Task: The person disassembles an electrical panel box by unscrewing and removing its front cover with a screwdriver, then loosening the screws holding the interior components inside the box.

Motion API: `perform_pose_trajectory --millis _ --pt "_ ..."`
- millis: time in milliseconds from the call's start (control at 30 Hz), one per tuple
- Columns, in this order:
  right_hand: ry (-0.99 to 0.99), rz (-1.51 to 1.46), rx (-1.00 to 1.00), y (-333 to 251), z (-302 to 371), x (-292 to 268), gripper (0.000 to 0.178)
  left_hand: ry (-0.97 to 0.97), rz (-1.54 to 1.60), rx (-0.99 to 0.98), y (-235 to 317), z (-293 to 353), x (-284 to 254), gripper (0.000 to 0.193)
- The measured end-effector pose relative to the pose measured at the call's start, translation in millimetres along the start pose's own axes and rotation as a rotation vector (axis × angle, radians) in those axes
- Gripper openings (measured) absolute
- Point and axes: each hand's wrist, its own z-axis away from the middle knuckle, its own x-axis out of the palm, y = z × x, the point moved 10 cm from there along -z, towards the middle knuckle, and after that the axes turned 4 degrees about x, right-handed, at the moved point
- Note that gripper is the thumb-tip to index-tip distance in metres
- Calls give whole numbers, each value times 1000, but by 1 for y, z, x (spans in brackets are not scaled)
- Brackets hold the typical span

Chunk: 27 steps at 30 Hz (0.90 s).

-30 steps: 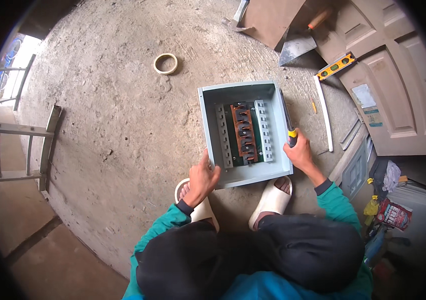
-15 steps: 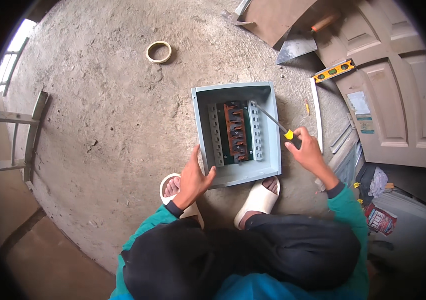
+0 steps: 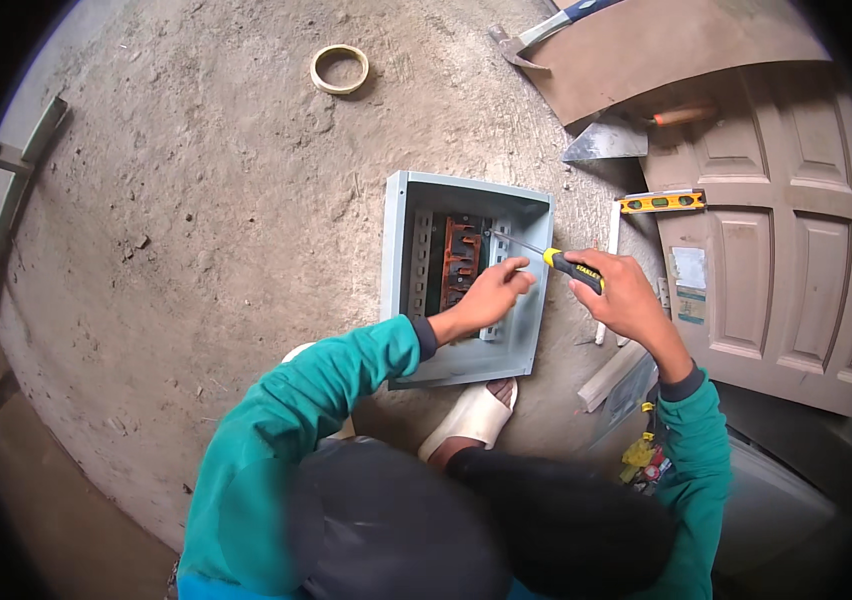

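Note:
A grey metal electrical panel box (image 3: 394, 270), its open front facing up, lies on the ground before me. Inside sit a black and orange-brown busbar assembly (image 3: 460, 258) and slotted metal rails on both sides. My right hand (image 3: 626, 295) grips the black and yellow handle of a screwdriver (image 3: 558, 260) over the box's right wall. Its shaft slants down left, the tip by the top of the right rail (image 3: 502, 240). Over the lower busbar and right rail, my left hand (image 3: 486, 300) reaches in with loosely bent fingers, apart from the shaft; I see nothing in them.
A tape roll (image 3: 339, 70) lies on the rough concrete floor (image 3: 216, 200). Toward the far right are a hammer (image 3: 546, 35), a trowel (image 3: 611, 140), a yellow spirit level (image 3: 661, 202) and a panelled door (image 3: 746, 270). My sandalled foot (image 3: 476, 415) is close to the box's near edge.
My left hand has moved from the box's left edge into the box, toward the screwdriver. The right hand keeps hold of the screwdriver, its tip still near the right rail's top. The view has shifted.

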Motion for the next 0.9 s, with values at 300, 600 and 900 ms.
perform_pose_trajectory --millis 300,600,900 --pt "47 41 -4 -5 0 13 31 98 1254 -546 -63 -10 40 32" --pt "-17 110 54 -6 -11 8 33 185 1316 -553 -65 -18 36 26" --pt "-297 -763 734 28 -35 28 30 215 1147 -485 -72 -17 21 19"
